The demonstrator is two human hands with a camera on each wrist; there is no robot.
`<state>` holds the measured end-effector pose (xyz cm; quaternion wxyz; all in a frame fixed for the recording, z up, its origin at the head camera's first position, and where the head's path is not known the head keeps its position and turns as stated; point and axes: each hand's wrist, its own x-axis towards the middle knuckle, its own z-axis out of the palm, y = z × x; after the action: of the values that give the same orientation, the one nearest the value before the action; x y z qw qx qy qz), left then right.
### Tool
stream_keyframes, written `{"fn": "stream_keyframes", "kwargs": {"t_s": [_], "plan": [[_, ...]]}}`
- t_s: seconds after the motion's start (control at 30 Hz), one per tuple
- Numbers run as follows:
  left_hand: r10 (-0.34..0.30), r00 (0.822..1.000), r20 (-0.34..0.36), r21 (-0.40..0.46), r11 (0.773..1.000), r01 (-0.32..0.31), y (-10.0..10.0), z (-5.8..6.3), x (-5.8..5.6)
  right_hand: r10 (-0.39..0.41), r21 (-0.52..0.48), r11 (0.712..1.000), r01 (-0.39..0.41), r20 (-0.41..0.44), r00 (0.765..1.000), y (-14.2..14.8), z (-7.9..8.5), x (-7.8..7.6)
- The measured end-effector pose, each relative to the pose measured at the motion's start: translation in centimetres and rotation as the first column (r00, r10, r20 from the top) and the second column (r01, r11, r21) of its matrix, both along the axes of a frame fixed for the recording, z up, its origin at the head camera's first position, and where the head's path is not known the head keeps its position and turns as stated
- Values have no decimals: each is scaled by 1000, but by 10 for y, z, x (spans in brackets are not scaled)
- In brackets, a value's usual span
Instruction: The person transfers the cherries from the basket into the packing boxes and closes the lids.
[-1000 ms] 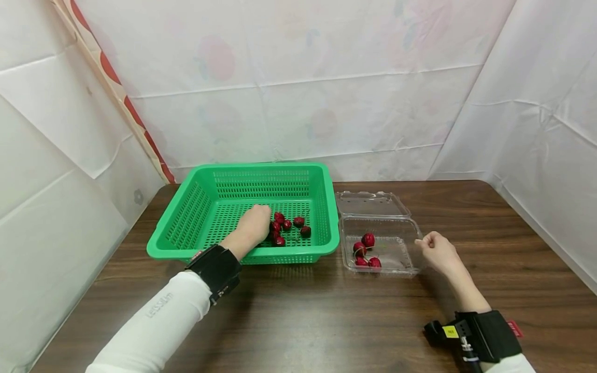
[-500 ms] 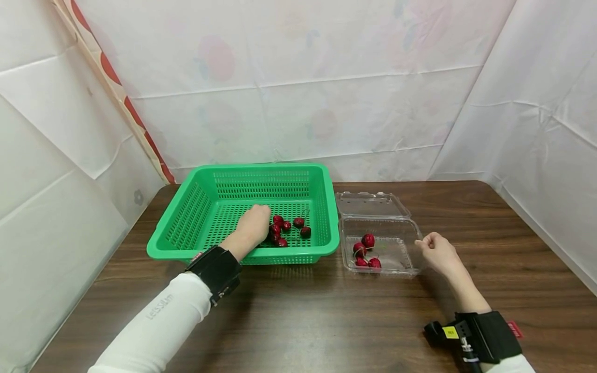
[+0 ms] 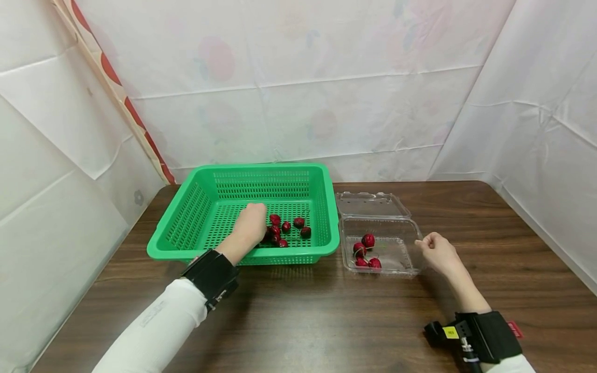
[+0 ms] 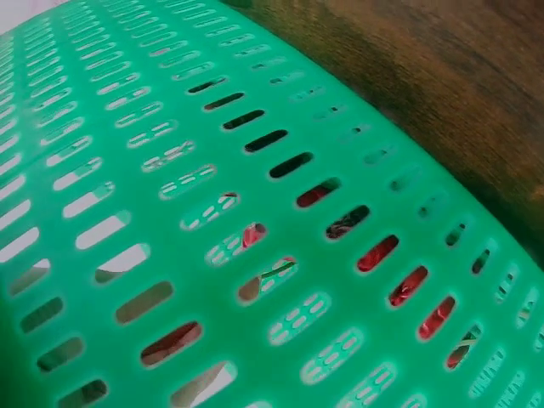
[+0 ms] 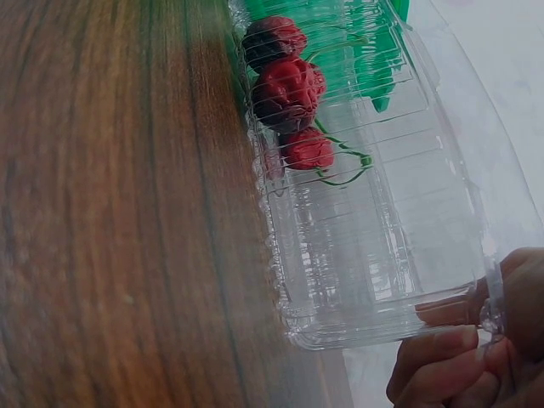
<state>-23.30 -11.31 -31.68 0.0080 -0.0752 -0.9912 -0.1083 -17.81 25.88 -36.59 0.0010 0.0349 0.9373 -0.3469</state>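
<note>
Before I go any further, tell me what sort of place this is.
Probably a makeshift recording booth indoors: white sheeting hangs behind and along both sides of a dark wood-grain table, and a black wrist camera is strapped on the person's right arm.

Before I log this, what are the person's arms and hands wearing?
Bare left hand and right hand. White sleeves, faint grey print on the left. Black wrist straps; the right one carries a black camera, yellow label and red tag.

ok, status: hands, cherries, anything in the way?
Left hand in green basket at cherries, grip hidden. Right hand pinches clear box by its edge. Four cherries show in box. Lid open, not blocking.
</note>
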Motion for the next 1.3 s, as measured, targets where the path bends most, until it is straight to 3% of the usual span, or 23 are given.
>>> {"fn": "stream_keyframes", "kwargs": {"t_s": [0.13,0.33,0.6,0.87,1.3], "plan": [[12,999,-46,21,1000,-11,-2,5,5,-1,1,1000,1,-4,1000,0,-1,0],[-12,988,-155,115,993,30,-3,10,10,4,11,1000,-4,-19,1000,1,-1,0],[-19,978,-209,210,976,63,1,18,20,3,7,1000,-3,-13,1000,1,-2,0],[-22,957,-290,324,939,120,7,26,33,6,-2,1000,-6,-7,1000,1,-1,0],[-19,931,-365,441,877,191,18,28,54,0,-21,1000,0,3,1000,0,-2,0]]}}
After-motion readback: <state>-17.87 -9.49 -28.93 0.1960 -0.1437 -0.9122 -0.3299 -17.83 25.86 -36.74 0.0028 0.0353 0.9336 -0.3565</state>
